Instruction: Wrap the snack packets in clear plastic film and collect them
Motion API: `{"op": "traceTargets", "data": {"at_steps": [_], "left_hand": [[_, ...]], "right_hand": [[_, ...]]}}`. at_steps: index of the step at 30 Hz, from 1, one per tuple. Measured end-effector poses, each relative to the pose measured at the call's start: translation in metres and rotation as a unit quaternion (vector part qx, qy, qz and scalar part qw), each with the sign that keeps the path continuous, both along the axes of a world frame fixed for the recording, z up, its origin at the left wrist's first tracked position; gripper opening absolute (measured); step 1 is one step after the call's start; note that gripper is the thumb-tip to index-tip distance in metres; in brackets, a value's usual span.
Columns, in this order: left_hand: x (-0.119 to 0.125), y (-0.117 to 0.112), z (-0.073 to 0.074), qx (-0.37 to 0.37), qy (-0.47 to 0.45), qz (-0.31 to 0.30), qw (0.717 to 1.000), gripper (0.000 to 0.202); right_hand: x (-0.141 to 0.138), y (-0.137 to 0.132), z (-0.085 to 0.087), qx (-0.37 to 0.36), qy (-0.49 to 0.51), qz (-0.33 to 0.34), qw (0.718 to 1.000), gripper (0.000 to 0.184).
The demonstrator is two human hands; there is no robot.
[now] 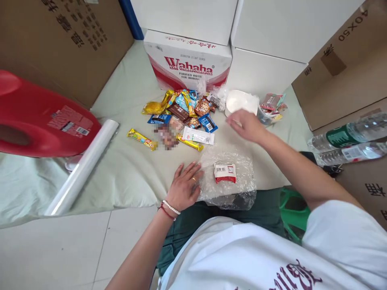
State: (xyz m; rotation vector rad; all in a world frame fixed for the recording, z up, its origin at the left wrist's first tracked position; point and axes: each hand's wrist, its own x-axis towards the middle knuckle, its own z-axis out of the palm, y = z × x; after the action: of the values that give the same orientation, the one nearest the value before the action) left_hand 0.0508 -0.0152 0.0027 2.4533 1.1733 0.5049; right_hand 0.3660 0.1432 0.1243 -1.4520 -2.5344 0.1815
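My left hand [185, 185] lies flat with its fingers spread, at the left edge of a sheet of clear plastic film [242, 173]. On that film rests a small red and white packet [225, 172] with a barcode. My right hand [247, 125] is over the cloth, in front of a white bowl [240, 100]. Its fingers are bent inward, and whatever they may hold is hidden. Several wrapped snacks lie heaped left of it, among them a white packet [198, 135], a blue packet [208, 122] and a yellow bar [142, 139].
A roll of plastic film [83, 167] lies on the cloth at the left, beside a red plastic container [45, 117]. Behind the snacks stands a Wahaba water carton [189, 60]. A clear tub of packets [269, 114] and plastic bottles [347, 137] are at the right.
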Motion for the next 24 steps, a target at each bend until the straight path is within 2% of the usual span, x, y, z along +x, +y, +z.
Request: {"op": "traceTargets", "data": {"at_steps": [3,4,5,6,7,9,10,12,14,16,18,20,22,24], "left_hand": [[0.000,0.001,-0.004,0.002,-0.007,0.027,1.000,0.045],[0.000,0.002,-0.006,0.003,-0.012,0.043,0.999,0.044],[-0.001,0.001,-0.006,0.009,-0.020,0.062,0.998,0.043],[-0.002,0.000,-0.006,0.020,-0.029,0.080,0.996,0.043],[-0.004,-0.001,-0.006,0.034,-0.038,0.094,0.994,0.044],[-0.006,-0.007,-0.002,0.068,-0.043,0.098,0.992,0.047],[-0.007,-0.011,0.000,0.078,-0.036,0.077,0.993,0.050],[-0.007,-0.019,0.005,0.067,-0.013,-0.013,0.998,0.060],[-0.007,-0.026,0.008,0.029,0.010,-0.106,0.994,0.072],[-0.007,-0.029,0.009,-0.002,0.018,-0.141,0.990,0.071],[-0.007,-0.028,0.010,-0.014,-0.003,-0.111,0.994,0.048],[-0.004,-0.020,0.011,-0.024,-0.051,-0.054,0.997,0.020],[0.003,-0.004,0.012,-0.035,-0.092,0.015,0.995,0.022],[0.014,0.019,0.012,-0.041,-0.094,0.087,0.991,0.025]], "right_hand": [[0.021,-0.128,-0.022,-0.067,0.083,0.096,0.990,0.042],[0.027,-0.165,-0.035,-0.076,0.084,0.128,0.985,0.047],[0.032,-0.196,-0.049,-0.076,0.070,0.138,0.985,0.059],[0.036,-0.221,-0.065,-0.080,0.047,0.136,0.986,0.070],[0.038,-0.240,-0.080,-0.081,0.032,0.121,0.989,0.071],[0.039,-0.262,-0.105,-0.065,0.022,0.075,0.995,0.063],[0.039,-0.266,-0.114,-0.056,0.028,0.051,0.997,0.059],[0.036,-0.265,-0.122,-0.041,0.059,0.018,0.997,0.049],[0.034,-0.256,-0.117,-0.040,0.114,0.008,0.993,0.035],[0.034,-0.245,-0.104,-0.055,0.188,0.010,0.981,0.027],[0.037,-0.232,-0.089,-0.082,0.271,0.002,0.959,0.023],[0.041,-0.217,-0.079,-0.122,0.342,-0.025,0.931,0.024],[0.045,-0.202,-0.078,-0.172,0.385,-0.079,0.903,0.029],[0.050,-0.187,-0.084,-0.208,0.393,-0.152,0.883,0.034]]}}
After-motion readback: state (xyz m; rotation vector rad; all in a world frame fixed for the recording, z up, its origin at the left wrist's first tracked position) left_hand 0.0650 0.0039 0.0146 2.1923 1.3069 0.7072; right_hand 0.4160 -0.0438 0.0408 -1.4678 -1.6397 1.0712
